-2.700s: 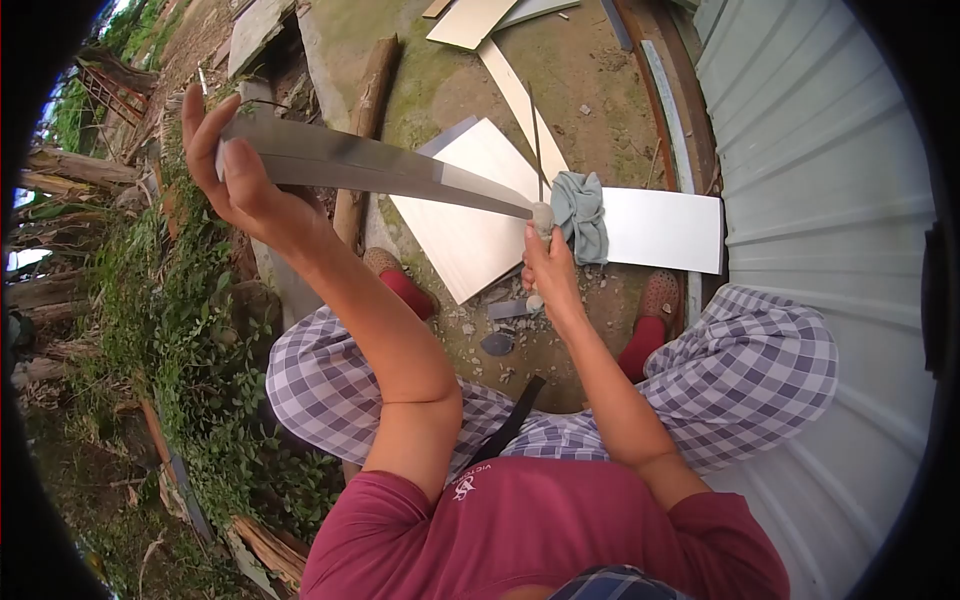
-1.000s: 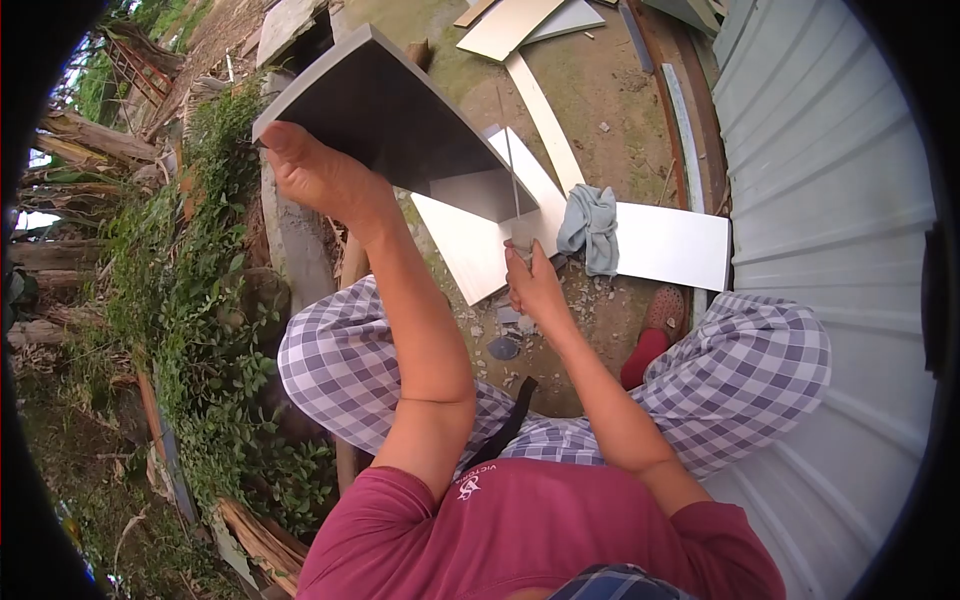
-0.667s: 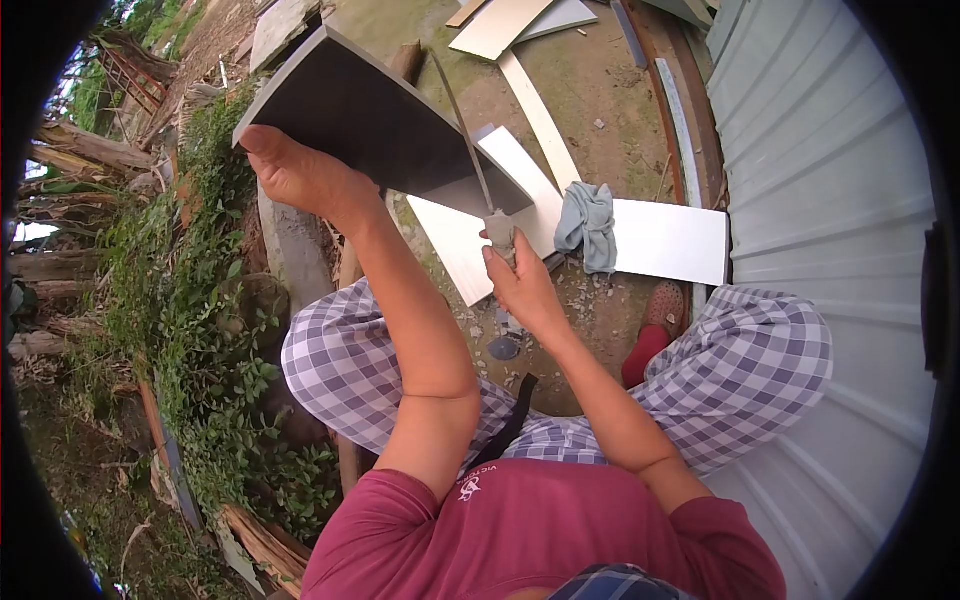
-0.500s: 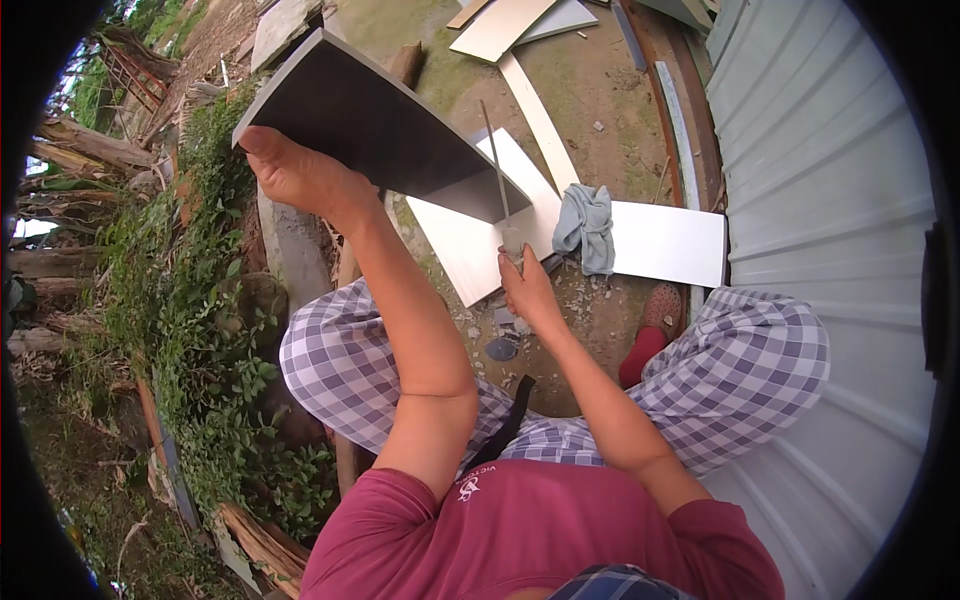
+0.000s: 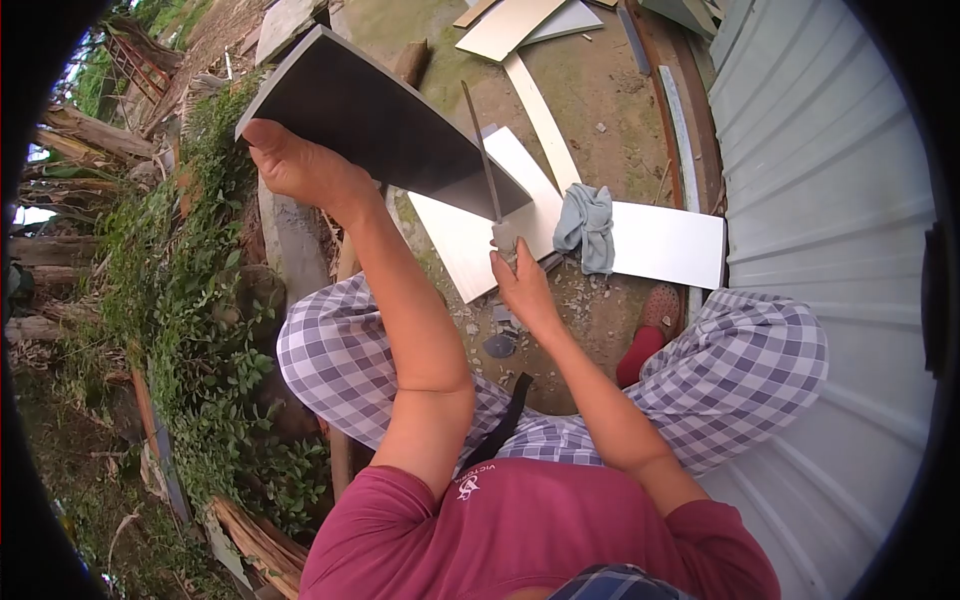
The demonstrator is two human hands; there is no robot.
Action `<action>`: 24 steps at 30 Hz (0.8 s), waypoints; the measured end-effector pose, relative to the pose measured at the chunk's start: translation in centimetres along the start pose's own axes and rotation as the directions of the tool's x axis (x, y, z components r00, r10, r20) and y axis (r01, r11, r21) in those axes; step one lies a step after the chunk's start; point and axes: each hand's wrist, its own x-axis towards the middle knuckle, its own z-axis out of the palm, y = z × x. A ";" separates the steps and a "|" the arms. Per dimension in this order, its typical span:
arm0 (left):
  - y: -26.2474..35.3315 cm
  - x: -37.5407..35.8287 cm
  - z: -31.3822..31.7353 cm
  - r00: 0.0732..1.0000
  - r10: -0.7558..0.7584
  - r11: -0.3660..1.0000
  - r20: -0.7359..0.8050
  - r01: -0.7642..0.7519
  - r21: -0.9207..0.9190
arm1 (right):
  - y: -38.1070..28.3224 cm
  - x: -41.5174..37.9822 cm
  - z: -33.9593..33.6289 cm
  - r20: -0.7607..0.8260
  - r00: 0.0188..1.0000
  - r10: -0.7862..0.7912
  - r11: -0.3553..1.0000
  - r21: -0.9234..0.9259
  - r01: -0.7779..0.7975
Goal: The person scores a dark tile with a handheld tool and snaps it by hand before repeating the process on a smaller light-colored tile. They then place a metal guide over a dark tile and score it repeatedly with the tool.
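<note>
My left hand [image 5: 305, 168] grips the upper left end of a dark, glossy board [image 5: 380, 120] with pale edges, thumb along its end. The board is tilted, slanting down to the right, and its lower end overlaps a white board [image 5: 455, 245] on the ground. In my right hand [image 5: 527, 290] is a long, narrow-bladed knife [image 5: 480, 140], its stubby grey handle in my fingers. The blade points up and away, crossing in front of the dark board near its lower end. Right of that hand, a grey-blue cloth [image 5: 586, 228] lies bunched on another white board [image 5: 670, 243].
Pale boards [image 5: 508, 27] and a long strip [image 5: 542, 120] lie farther off on the ground. A corrugated metal wall [image 5: 820, 200] rises on the right. Leafy plants [image 5: 215, 350] and wood line the left. Small grey fragments [image 5: 500, 344] lie between my legs.
The knife's blade has swung left at its tip and turned, showing more of its width. My right hand has shifted slightly left; the left hand and dark board are almost unmoved.
</note>
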 end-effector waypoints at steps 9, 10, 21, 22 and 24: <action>0.1 0.3 0.0 1.000 0.008 1.000 -0.030 -0.009 -0.013 | -2.7 0.1 -1.3 0.170 0.942 0.289 0.855 0.398 -0.334; -0.3 0.4 -0.4 0.999 0.010 1.000 -0.036 -0.010 -0.003 | -4.2 -0.1 -1.2 0.192 0.971 0.140 0.902 0.380 -0.205; 0.5 0.3 0.1 0.999 -0.005 1.000 -0.045 0.006 0.008 | 6.1 -0.3 -2.3 0.076 0.821 0.565 0.803 0.178 -0.569; 0.3 0.3 0.1 0.999 -0.010 1.000 -0.047 0.011 0.009 | 4.4 0.1 -1.7 0.123 0.844 0.523 0.803 0.261 -0.535; -0.1 0.5 -0.1 0.999 0.044 0.999 -0.018 -0.043 0.017 | -0.5 0.1 -0.8 0.173 0.927 0.334 0.868 0.327 -0.374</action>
